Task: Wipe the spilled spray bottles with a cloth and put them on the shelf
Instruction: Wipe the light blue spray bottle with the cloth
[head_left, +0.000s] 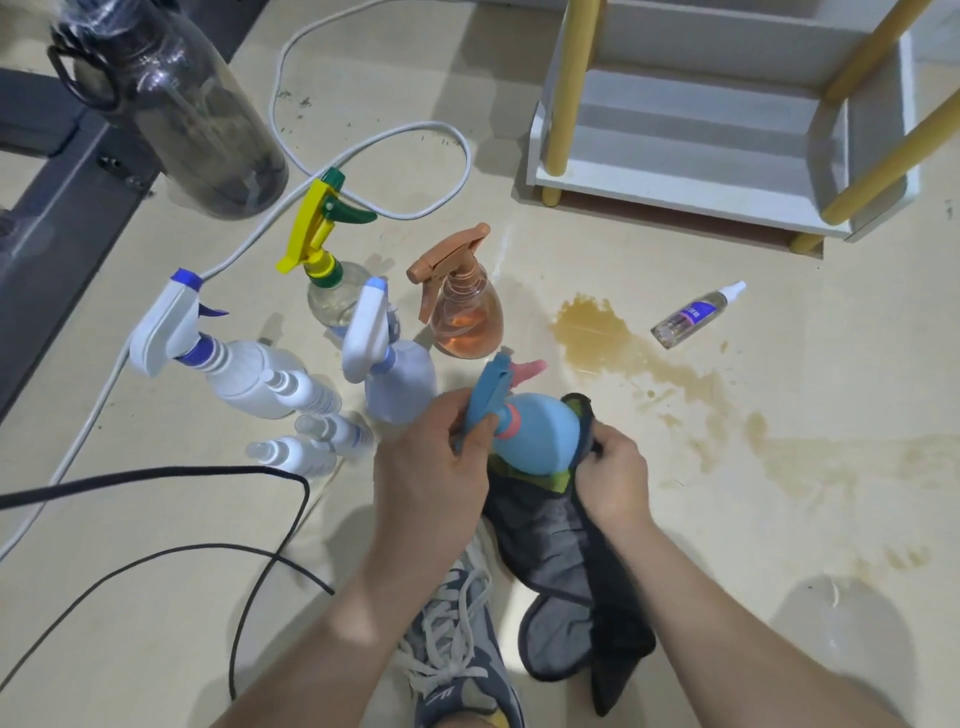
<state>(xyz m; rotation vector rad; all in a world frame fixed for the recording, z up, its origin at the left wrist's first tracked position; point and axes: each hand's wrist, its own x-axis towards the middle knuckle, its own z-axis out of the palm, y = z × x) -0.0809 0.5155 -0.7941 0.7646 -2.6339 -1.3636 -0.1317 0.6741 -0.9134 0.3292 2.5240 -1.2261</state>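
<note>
- Both hands work at six o'clock. My left hand (431, 457) curls its fingers round the trigger head of the blue spray bottle (537, 439). My right hand (613, 478) pinches the dark cloth (566, 566) against the bottle's round belly.
- At one o'clock, well apart from the hands, the white shelf (675, 156) stands on the floor on yellow posts.
- From the centre toward four o'clock, a brown spill (597, 338) spreads over the pale floor.
- Under the bottle and down toward five o'clock, the cloth hangs limp. I judge it soft and quick to bunch, so it is best kept gathered in the palm so that it wraps the bottle.
- The blue bottle is tilted, its head pointing to eleven o'clock, and sits between the two hands. I judge it to be light, smooth plastic that may be slick where it is wet. The neck and trigger head give the surest hold. Its body is opaque, so I cannot tell how full it is.
- From ten to twelve o'clock of the hands, the other trigger bottles stand upright and close together: an orange bottle (467, 312), a yellow-headed bottle (332, 291), and two white-headed bottles (244, 369). A few small white sprayers (311, 447) stand just beside them.
- At two o'clock, a small clear bottle (698, 314) lies on its side just beside the spill. I judge it light and apt to roll, so it is best pinched across its barrel.
</note>
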